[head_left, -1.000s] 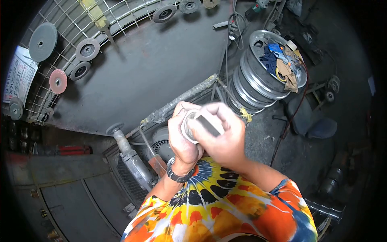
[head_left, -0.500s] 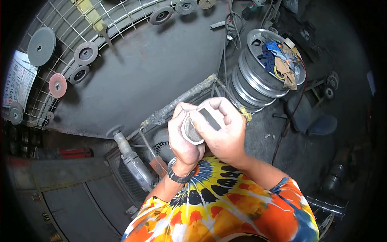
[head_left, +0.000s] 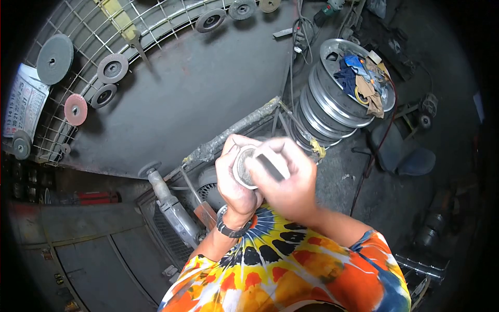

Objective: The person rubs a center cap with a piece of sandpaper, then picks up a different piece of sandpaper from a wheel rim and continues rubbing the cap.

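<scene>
Near the middle of the view, my left hand [head_left: 235,174], with a dark watch on its wrist, is wrapped round a round, pale-rimmed piece [head_left: 243,165] whose grey face points up. My right hand [head_left: 291,179] is closed round a pale block with a dark grey strip [head_left: 270,167] and is slightly blurred. Its fingertips are at the right edge of the round piece, and the two hands are close together. The underside of the round piece is hidden by my fingers.
Abrasive discs [head_left: 113,68] hang on a wire rack [head_left: 93,31] at upper left. Stacked metal wheel rims [head_left: 327,104] with cloths [head_left: 366,86] on top stand at upper right. A grey power tool [head_left: 176,216] lies at lower left. A dark chair [head_left: 387,151] is at right.
My right hand has shifted slightly down with the block and is more blurred. The round piece sits a little higher and farther left in my left hand.
</scene>
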A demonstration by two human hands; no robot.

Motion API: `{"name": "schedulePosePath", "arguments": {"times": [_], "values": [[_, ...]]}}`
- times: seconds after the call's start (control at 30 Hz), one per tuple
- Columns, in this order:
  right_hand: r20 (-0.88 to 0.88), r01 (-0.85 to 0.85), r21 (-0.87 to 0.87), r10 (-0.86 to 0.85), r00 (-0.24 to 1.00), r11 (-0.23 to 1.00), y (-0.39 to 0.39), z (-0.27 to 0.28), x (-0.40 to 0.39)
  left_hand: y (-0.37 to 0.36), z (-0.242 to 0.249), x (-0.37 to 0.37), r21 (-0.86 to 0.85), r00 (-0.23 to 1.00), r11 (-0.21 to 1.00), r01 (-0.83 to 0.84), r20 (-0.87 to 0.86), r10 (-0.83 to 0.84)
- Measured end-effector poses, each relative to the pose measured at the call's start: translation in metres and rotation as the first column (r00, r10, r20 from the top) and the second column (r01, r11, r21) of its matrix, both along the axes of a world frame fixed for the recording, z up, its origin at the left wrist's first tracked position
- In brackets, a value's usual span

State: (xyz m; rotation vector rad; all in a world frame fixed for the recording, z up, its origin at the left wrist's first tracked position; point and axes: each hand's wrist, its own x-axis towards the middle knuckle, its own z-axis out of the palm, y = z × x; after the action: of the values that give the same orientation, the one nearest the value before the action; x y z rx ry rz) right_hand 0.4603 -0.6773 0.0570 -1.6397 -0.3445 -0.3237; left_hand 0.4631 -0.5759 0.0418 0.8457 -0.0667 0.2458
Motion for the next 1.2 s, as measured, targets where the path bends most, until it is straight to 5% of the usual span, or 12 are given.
{"name": "schedulePosePath", "arguments": {"times": [0.1,0.2,0.27,0.4,0.47,0.63,0.77,0.87,0.93,1.07,1.13,1.2], "values": [[-0.047,-0.014,-0.028,0.013,0.999,1.0,-0.003,0.003,0.002,0.003,-0.005,-0.001,0.125,0.998,0.992,-0.033,-0.043,0.038],[-0.158,0.013,0.057,-0.003,0.987,0.998,-0.003,0.004,0.005,0.001,-0.005,0.001,-0.199,0.999,0.98,0.028,-0.026,-0.034],[0.02,-0.047,-0.096,0.049,0.999,0.994,-0.005,-0.001,-0.01,0.007,0.001,-0.001,0.199,0.997,0.979,-0.051,-0.043,0.061],[-0.152,0.003,0.04,0.004,0.988,0.999,-0.005,0.005,0.008,-0.002,-0.005,0.0,-0.152,1.0,0.988,-0.005,0.002,0.005],[-0.018,-0.02,-0.095,0.019,1.0,0.995,-0.004,-0.002,-0.011,0.009,0.001,-0.001,0.23,0.998,0.972,-0.056,-0.008,0.06],[-0.129,-0.003,0.046,0.009,0.992,0.999,-0.004,0.007,0.006,-0.002,-0.004,0.001,-0.071,0.999,0.997,-0.039,-0.001,0.039],[-0.086,-0.002,0.016,0.004,0.996,1.0,-0.003,0.001,0.001,0.004,-0.003,0.001,0.244,0.995,0.964,-0.104,0.016,0.103],[-0.057,0.064,0.05,-0.062,0.996,0.997,-0.001,0.0,0.005,-0.001,-0.003,0.002,-0.206,1.0,0.978,-0.021,-0.013,0.018],[-0.044,-0.053,-0.06,0.05,0.998,0.997,-0.005,0.0,-0.012,0.007,0.003,-0.001,0.24,0.997,0.968,-0.079,-0.006,0.083],[-0.174,0.007,0.076,0.007,0.985,0.997,-0.003,0.004,0.009,-0.002,-0.006,0.0,-0.137,1.0,0.99,-0.007,-0.01,0.006],[-0.001,-0.004,-0.07,0.004,1.0,0.998,-0.003,0.001,-0.007,0.005,-0.002,0.001,0.157,0.998,0.986,-0.057,0.008,0.057],[0.013,-0.026,-0.096,0.027,1.0,0.995,-0.003,0.005,-0.004,0.001,0.0,0.0,0.036,0.999,0.998,-0.043,-0.025,0.044]]}}
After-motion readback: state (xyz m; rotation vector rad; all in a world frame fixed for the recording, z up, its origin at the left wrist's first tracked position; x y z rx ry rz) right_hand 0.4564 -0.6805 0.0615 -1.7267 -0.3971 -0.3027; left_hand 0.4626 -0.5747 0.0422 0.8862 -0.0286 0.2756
